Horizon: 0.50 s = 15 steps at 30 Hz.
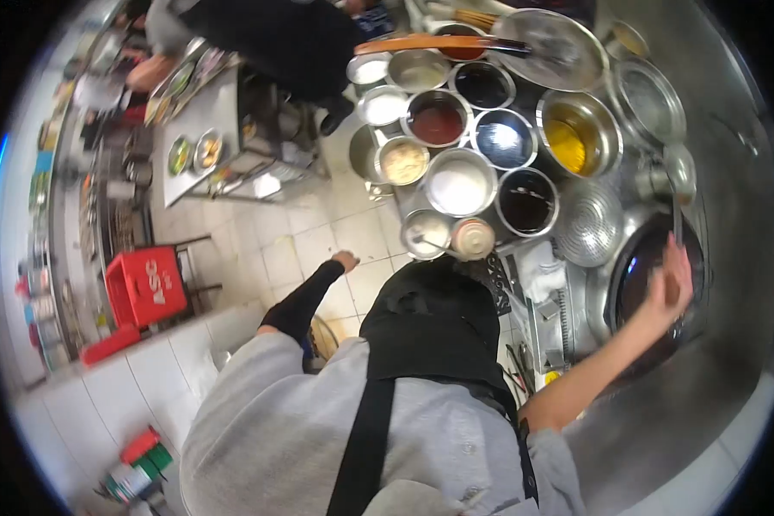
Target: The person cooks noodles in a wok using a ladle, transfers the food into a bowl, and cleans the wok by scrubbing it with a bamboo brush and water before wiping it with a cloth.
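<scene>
My right hand (669, 279) is closed round the handle of a metal ladle (678, 181), whose round bowl points away from me. Below this hand lies a dark wok (645, 267) on the steel stove. My left hand (346, 261) hangs over the tiled floor, away from the pots, with a black sleeve on the forearm; its fingers are too small to make out. Left of the wok sits a perforated metal strainer (589, 222). Several round metal containers stand beyond, among them one with yellow liquid (568, 146), one with white powder (461, 182) and one with dark sauce (527, 201).
A person in a dark apron (271, 43) stands at a steel counter (228, 107) that bears two bowls. A red crate (150, 286) is at the left. A large metal basin (555, 52) with an orange-handled tool (439, 43) lies behind the containers.
</scene>
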Each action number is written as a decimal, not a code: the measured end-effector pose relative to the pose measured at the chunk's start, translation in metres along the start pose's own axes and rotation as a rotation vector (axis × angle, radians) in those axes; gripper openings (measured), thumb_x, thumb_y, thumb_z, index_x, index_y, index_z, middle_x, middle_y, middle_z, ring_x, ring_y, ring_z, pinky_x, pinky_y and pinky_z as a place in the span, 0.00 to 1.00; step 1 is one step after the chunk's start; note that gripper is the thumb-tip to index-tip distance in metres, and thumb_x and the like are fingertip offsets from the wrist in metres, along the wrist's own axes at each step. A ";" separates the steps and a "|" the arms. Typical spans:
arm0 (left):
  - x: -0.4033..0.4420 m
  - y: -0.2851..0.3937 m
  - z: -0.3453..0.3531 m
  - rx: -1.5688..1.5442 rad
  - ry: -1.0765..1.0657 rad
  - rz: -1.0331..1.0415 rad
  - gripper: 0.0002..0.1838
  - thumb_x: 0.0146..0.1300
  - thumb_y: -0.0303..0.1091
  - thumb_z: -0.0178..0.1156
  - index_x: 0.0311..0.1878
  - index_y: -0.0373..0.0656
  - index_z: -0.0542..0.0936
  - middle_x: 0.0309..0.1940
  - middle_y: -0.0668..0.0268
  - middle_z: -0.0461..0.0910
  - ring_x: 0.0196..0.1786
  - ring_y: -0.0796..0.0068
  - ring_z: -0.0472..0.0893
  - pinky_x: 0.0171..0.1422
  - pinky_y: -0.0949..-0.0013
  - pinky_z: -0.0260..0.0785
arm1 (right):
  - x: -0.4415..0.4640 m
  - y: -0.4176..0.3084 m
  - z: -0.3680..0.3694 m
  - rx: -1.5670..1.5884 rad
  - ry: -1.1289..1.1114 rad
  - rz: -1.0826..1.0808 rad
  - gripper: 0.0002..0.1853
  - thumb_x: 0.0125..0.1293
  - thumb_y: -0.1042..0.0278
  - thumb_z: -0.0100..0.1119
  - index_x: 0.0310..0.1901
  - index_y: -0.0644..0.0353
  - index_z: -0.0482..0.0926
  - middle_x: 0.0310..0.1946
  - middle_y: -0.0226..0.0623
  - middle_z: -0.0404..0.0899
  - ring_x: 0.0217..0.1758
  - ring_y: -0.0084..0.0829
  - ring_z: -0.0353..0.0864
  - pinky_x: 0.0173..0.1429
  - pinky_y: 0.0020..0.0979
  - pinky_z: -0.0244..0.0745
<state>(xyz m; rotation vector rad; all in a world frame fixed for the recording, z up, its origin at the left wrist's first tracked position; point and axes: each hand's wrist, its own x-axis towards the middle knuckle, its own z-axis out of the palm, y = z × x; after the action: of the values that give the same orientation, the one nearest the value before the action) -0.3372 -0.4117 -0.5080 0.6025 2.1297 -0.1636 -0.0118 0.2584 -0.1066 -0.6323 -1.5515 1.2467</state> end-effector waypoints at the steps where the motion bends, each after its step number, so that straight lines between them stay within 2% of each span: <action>1: -0.012 -0.001 -0.008 -0.045 0.055 0.042 0.26 0.75 0.52 0.53 0.46 0.34 0.87 0.48 0.44 0.87 0.53 0.42 0.85 0.62 0.44 0.78 | -0.012 -0.005 -0.015 0.189 0.168 0.205 0.24 0.73 0.80 0.54 0.67 0.84 0.68 0.41 0.43 0.79 0.45 0.30 0.83 0.56 0.27 0.78; 2: -0.031 0.008 -0.024 -0.025 0.039 -0.006 0.23 0.74 0.48 0.54 0.48 0.36 0.86 0.49 0.46 0.87 0.53 0.42 0.85 0.61 0.47 0.79 | -0.018 -0.016 -0.034 0.370 0.261 0.418 0.25 0.76 0.76 0.52 0.69 0.84 0.64 0.37 0.38 0.74 0.37 0.24 0.77 0.46 0.21 0.74; 3: -0.036 -0.001 -0.019 0.043 0.058 0.036 0.21 0.74 0.47 0.54 0.48 0.38 0.86 0.48 0.48 0.87 0.52 0.46 0.86 0.59 0.49 0.81 | -0.024 -0.026 -0.053 0.563 0.400 0.615 0.27 0.80 0.73 0.51 0.72 0.83 0.60 0.33 0.34 0.69 0.28 0.17 0.70 0.36 0.15 0.70; 4: -0.041 -0.013 -0.012 0.120 0.074 0.082 0.20 0.75 0.46 0.55 0.49 0.39 0.87 0.47 0.49 0.88 0.50 0.50 0.87 0.56 0.52 0.83 | -0.042 -0.043 -0.062 0.661 0.416 0.682 0.27 0.82 0.72 0.50 0.72 0.84 0.59 0.32 0.32 0.67 0.26 0.16 0.67 0.33 0.14 0.66; 5: -0.057 -0.013 -0.018 -0.088 0.047 -0.060 0.20 0.73 0.47 0.56 0.49 0.39 0.87 0.47 0.50 0.88 0.49 0.52 0.88 0.53 0.50 0.83 | -0.058 -0.061 -0.070 0.758 0.440 0.749 0.28 0.83 0.70 0.48 0.73 0.84 0.58 0.32 0.31 0.65 0.23 0.14 0.63 0.29 0.14 0.62; 7: -0.102 -0.011 -0.037 -0.495 -0.021 -0.335 0.22 0.71 0.49 0.60 0.47 0.37 0.88 0.46 0.53 0.89 0.45 0.56 0.89 0.48 0.47 0.84 | -0.095 -0.082 -0.089 0.698 0.411 0.759 0.27 0.83 0.69 0.49 0.71 0.86 0.60 0.33 0.32 0.67 0.23 0.14 0.64 0.28 0.15 0.62; 8: -0.100 -0.036 -0.033 -0.457 -0.020 -0.225 0.20 0.71 0.48 0.60 0.48 0.38 0.87 0.46 0.55 0.89 0.43 0.58 0.89 0.45 0.48 0.84 | -0.113 -0.090 -0.099 0.608 0.395 0.760 0.27 0.83 0.70 0.49 0.70 0.87 0.60 0.33 0.32 0.67 0.23 0.13 0.64 0.28 0.16 0.61; 9: -0.090 -0.083 -0.021 -0.422 -0.020 -0.115 0.19 0.72 0.47 0.61 0.49 0.38 0.86 0.45 0.57 0.89 0.41 0.61 0.89 0.42 0.50 0.85 | -0.128 -0.088 -0.128 0.774 0.309 0.812 0.25 0.83 0.69 0.50 0.69 0.85 0.63 0.33 0.32 0.69 0.23 0.13 0.64 0.27 0.16 0.60; 10: -0.084 -0.119 -0.017 -0.390 -0.018 -0.005 0.18 0.72 0.46 0.62 0.50 0.39 0.86 0.45 0.59 0.89 0.39 0.63 0.89 0.39 0.51 0.85 | -0.143 -0.091 -0.146 0.748 0.296 0.830 0.24 0.82 0.69 0.50 0.68 0.83 0.65 0.32 0.31 0.69 0.23 0.13 0.64 0.27 0.16 0.60; 12: -0.089 -0.148 -0.051 -1.282 0.143 -0.540 0.15 0.72 0.42 0.62 0.52 0.41 0.84 0.46 0.62 0.89 0.39 0.63 0.89 0.41 0.53 0.85 | -0.164 -0.102 -0.168 0.689 0.264 0.854 0.22 0.82 0.69 0.52 0.66 0.80 0.68 0.29 0.29 0.69 0.22 0.14 0.64 0.27 0.17 0.60; 14: -0.082 -0.205 -0.088 -1.505 0.269 -0.552 0.11 0.76 0.36 0.57 0.56 0.45 0.80 0.51 0.66 0.87 0.44 0.64 0.88 0.46 0.55 0.86 | -0.178 -0.110 -0.165 0.476 0.489 0.828 0.16 0.80 0.69 0.54 0.58 0.76 0.74 0.27 0.27 0.70 0.22 0.15 0.65 0.25 0.19 0.60; 15: -0.083 -0.224 -0.110 -1.665 0.439 -0.563 0.11 0.75 0.37 0.57 0.54 0.43 0.79 0.50 0.65 0.86 0.45 0.63 0.87 0.47 0.55 0.85 | -0.186 -0.112 -0.162 0.372 0.603 0.805 0.13 0.79 0.69 0.56 0.54 0.74 0.77 0.26 0.27 0.70 0.22 0.15 0.65 0.24 0.20 0.60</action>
<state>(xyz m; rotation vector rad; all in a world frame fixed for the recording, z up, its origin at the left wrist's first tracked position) -0.4841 -0.6005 -0.3991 -0.9953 1.9463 1.3968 0.2237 0.1269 -0.0788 -1.3032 -0.5294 1.6580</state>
